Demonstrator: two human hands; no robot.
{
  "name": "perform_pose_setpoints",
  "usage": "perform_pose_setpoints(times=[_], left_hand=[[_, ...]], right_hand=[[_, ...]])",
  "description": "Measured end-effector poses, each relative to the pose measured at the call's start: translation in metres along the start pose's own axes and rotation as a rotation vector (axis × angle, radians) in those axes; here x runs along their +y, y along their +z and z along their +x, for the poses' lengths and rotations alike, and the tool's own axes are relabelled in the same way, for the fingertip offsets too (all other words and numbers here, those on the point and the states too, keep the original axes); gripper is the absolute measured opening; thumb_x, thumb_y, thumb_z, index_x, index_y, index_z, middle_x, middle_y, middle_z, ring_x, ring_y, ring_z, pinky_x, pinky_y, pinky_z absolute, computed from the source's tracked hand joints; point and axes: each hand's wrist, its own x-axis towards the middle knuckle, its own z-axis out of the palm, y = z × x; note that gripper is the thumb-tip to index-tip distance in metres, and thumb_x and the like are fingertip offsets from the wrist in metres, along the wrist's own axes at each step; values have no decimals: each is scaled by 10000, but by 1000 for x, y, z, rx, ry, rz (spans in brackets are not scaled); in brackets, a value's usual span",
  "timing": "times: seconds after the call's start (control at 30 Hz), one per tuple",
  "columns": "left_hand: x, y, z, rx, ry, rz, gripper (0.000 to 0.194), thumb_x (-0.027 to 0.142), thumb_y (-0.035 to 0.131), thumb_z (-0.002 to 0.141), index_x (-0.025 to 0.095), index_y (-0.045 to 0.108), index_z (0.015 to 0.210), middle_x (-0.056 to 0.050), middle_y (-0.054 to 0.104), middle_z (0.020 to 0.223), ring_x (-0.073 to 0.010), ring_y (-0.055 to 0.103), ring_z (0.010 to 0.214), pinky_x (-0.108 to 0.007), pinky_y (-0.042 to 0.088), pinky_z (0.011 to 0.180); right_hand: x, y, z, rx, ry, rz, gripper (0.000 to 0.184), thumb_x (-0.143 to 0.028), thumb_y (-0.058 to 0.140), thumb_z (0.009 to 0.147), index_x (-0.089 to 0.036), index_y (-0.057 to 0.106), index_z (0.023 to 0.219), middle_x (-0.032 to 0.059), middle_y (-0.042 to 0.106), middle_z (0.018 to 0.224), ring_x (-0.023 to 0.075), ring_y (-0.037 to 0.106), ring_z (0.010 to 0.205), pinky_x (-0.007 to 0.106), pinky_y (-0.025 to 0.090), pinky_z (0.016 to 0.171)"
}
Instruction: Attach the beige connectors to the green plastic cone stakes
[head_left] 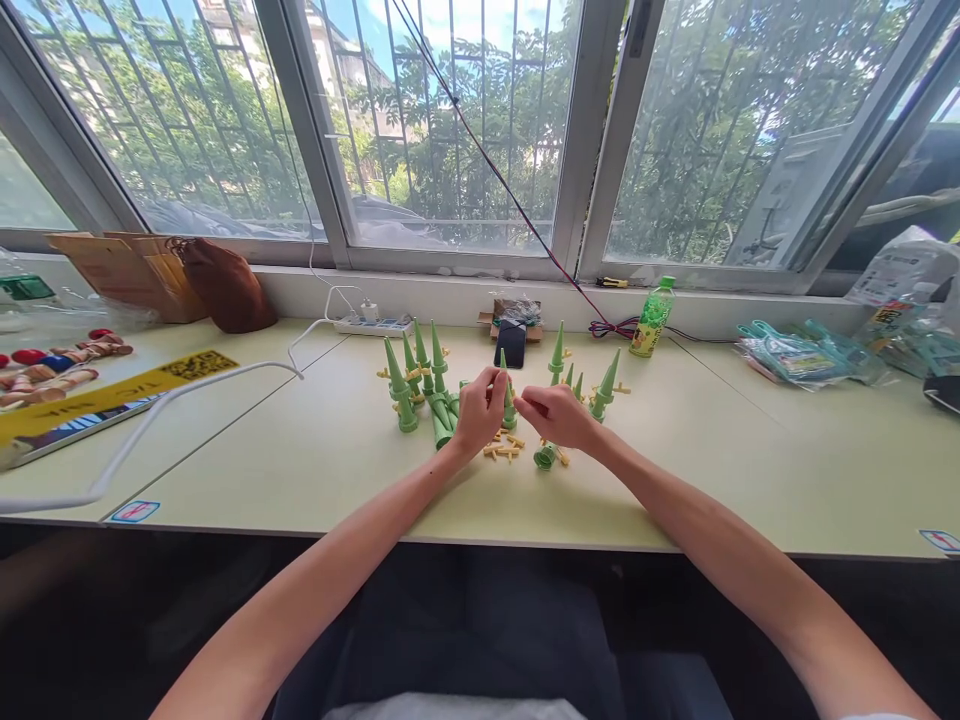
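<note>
A green plastic cone [508, 412] stands upright between my hands, with its tip above them. My left hand [482, 408] is closed against the cone's left side, its fingers hiding part of it. On the other side my right hand [559, 414] is pinched close to the cone; whatever sits in its fingertips is too small to make out. Below them lies a small pile of yellow T-shaped pegs [504, 453]. Near my right wrist, a green cone lies on its side [545, 457]. Several cones with yellow pegs stand at left [405, 405] and right [604, 388].
Behind the cones are a black phone [510, 345] and a small open box [525, 312]. A green drink bottle [652, 318] stands at the back right, near plastic-wrapped packs [795, 352]. A white cable [217, 372] loops across the table's left side from a power strip [379, 327].
</note>
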Motion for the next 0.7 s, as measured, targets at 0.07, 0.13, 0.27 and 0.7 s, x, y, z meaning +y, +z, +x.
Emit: perform_pose_setpoints(times=[0.07, 0.13, 0.27, 0.7], left_hand=[[1, 0, 0, 16, 7, 5, 352, 444, 404, 981, 169, 539, 808, 45, 462, 580, -61, 382, 433, -202, 321, 483], [1, -1, -1, 27, 18, 15, 345, 442, 406, 982, 171, 530, 808, 49, 453, 576, -59, 381, 428, -202, 322, 484], [0, 0, -2, 47, 51, 33, 333, 435, 407, 983, 177, 527, 810, 56, 424, 567, -60, 377, 426, -206, 311, 479], [1, 2, -4, 54, 90, 28, 279, 394, 427, 984, 184, 507, 818, 56, 462, 569, -68, 405, 437, -210, 329, 504]], right_hand=[[2, 1, 0, 4, 12, -4, 372, -326, 416, 958, -205, 305, 625, -68, 295, 506, 73, 243, 471, 216, 250, 489], [3, 1, -1, -3, 23, -1, 368, -328, 407, 965, -206, 307, 633, -67, 296, 512, 76, 240, 474, 219, 247, 488], [4, 1, -2, -19, 38, 14, 383, -345, 377, 983, -208, 300, 633, -63, 298, 515, 80, 237, 473, 228, 248, 489], [11, 2, -7, -35, 75, 18, 441, -383, 345, 1005, -194, 376, 608, -47, 381, 503, 76, 298, 457, 230, 271, 505]])
